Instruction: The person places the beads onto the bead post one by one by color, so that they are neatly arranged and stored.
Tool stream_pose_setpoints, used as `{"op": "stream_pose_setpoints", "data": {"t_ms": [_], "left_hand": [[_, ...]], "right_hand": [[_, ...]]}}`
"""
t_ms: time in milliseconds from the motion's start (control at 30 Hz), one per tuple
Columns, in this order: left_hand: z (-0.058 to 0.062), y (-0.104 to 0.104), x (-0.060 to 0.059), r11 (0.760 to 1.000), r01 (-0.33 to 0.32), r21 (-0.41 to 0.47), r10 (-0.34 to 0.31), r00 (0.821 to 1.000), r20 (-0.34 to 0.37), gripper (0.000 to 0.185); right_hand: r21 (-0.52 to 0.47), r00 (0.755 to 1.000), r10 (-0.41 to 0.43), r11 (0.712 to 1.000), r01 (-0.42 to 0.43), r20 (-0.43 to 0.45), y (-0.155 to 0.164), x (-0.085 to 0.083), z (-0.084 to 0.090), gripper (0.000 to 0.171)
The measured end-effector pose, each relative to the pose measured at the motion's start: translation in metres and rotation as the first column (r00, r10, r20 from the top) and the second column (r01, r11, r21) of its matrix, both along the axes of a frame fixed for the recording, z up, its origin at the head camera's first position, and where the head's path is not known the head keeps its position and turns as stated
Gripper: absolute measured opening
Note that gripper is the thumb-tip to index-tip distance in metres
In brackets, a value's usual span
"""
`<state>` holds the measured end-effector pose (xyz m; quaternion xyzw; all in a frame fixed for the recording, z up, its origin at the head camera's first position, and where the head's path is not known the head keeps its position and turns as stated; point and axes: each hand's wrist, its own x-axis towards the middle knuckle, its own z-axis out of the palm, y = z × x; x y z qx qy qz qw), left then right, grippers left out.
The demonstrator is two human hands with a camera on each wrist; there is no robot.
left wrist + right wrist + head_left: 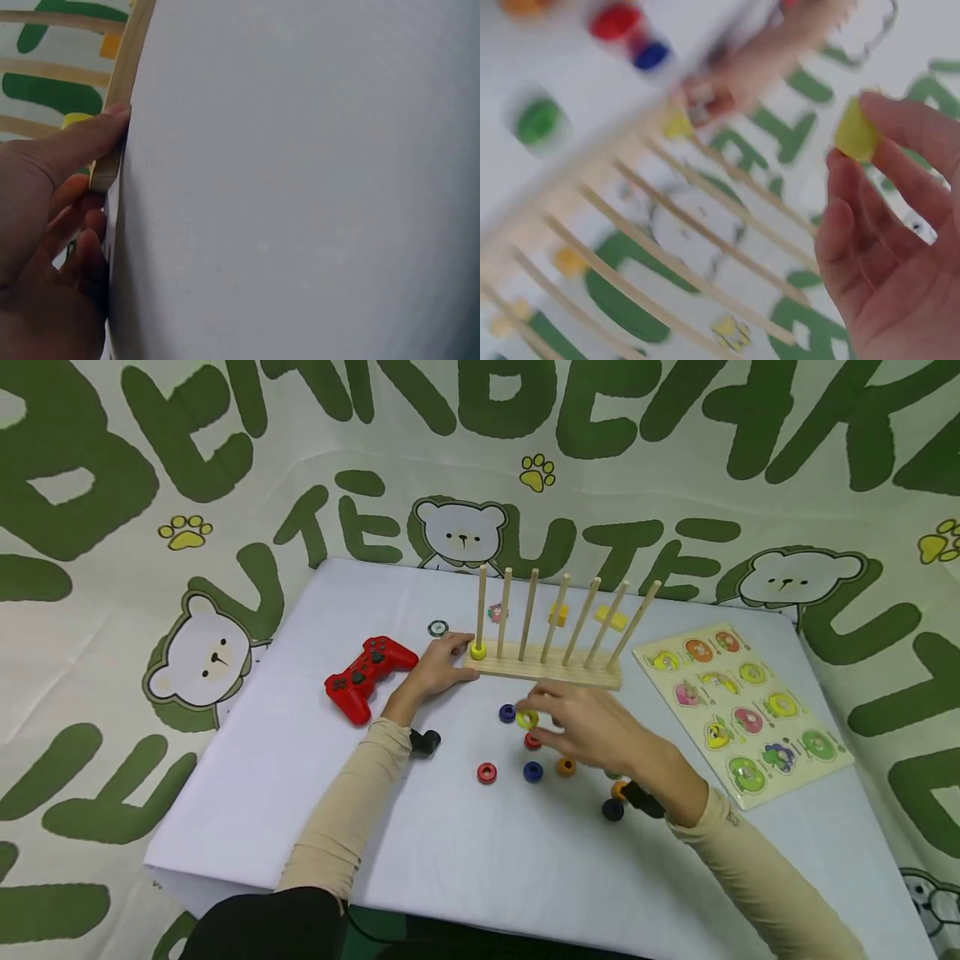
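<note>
My right hand [592, 727] pinches a yellow ring [855, 133] between thumb and fingertips, above the table in front of the peg rack. This wooden rack [543, 671] has a row of upright pegs. A yellow ring [477, 650] sits low on its leftmost peg. At the rack's left end, my left hand [441, 666] grips the base, thumb [90, 139] on the near side. Loose on the cloth below lie red [487, 772], blue [533, 771], orange [566, 767] and black [612, 809] rings, among several others. My right hand and wrist partly cover some rings.
A red game controller [367, 677] lies left of my left hand. Behind it is a round chip [438, 627]. Yellow blocks [611, 617] and a small pink piece [497, 612] lie behind the rack. A fruit puzzle board [720, 689] is at the right.
</note>
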<state>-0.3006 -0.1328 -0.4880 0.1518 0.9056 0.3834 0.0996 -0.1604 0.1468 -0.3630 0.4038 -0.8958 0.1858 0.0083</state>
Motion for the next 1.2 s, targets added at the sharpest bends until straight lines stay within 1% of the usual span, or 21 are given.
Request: {"op": "stream_pose_setpoints", "data": {"t_ms": [67, 133, 200, 267, 333, 400, 500, 667, 767, 900, 1100, 1200], "left_hand": [[-0.001, 0.001, 0.001, 1.000, 0.003, -0.002, -0.003, 1.000, 0.003, 0.076], [-0.001, 0.002, 0.002, 1.000, 0.006, 0.000, -0.006, 1.000, 0.001, 0.076], [0.000, 0.003, 0.003, 1.000, 0.014, 0.000, -0.014, 1.000, -0.004, 0.075], [0.000, 0.005, 0.003, 1.000, 0.020, 0.002, -0.020, 1.000, -0.014, 0.075], [0.001, 0.006, 0.002, 1.000, 0.023, 0.005, -0.023, 1.000, -0.022, 0.075], [0.001, 0.006, 0.002, 1.000, 0.024, 0.004, -0.024, 0.999, -0.028, 0.074], [0.002, 0.006, 0.002, 1.000, 0.025, 0.002, -0.025, 0.999, -0.031, 0.075], [0.002, 0.004, 0.003, 1.000, 0.023, -0.013, -0.023, 0.999, -0.033, 0.076], [0.002, 0.002, 0.004, 1.000, 0.019, -0.014, -0.019, 0.999, -0.033, 0.076], [0.002, 0.000, 0.006, 1.000, 0.015, -0.007, -0.015, 0.999, -0.034, 0.076], [0.000, -0.001, 0.006, 1.000, 0.016, -0.001, -0.016, 0.999, -0.038, 0.076], [0.001, 0.000, 0.005, 1.000, 0.003, -0.006, -0.003, 1.000, -0.029, 0.077]], "right_hand": [[-0.060, 0.997, -0.061, 0.996, 0.058, -0.051, -0.007, -0.017, 0.019, 0.033], [-0.131, 0.988, -0.117, 0.986, 0.103, -0.100, -0.017, -0.033, 0.036, 0.035], [-0.203, 0.974, -0.170, 0.969, 0.138, -0.149, -0.026, -0.050, 0.048, 0.035], [-0.249, 0.956, -0.223, 0.953, 0.172, -0.193, -0.037, -0.066, 0.058, 0.035], [-0.265, 0.939, -0.261, 0.943, 0.200, -0.224, -0.046, -0.080, 0.064, 0.033], [-0.255, 0.928, -0.289, 0.940, 0.228, -0.234, -0.055, -0.091, 0.067, 0.033], [-0.222, 0.925, -0.307, 0.940, 0.259, -0.223, -0.064, -0.103, 0.066, 0.033], [-0.185, 0.924, -0.333, 0.936, 0.299, -0.191, -0.072, -0.113, 0.059, 0.034], [-0.168, 0.920, -0.353, 0.930, 0.326, -0.170, -0.075, -0.114, 0.058, 0.036], [-0.136, 0.921, -0.361, 0.929, 0.343, -0.144, -0.079, -0.114, 0.057, 0.038], [-0.109, 0.918, -0.369, 0.928, 0.356, -0.143, -0.082, -0.115, 0.053, 0.037], [-0.110, 0.916, -0.370, 0.928, 0.356, -0.153, -0.081, -0.116, 0.052, 0.038]]}}
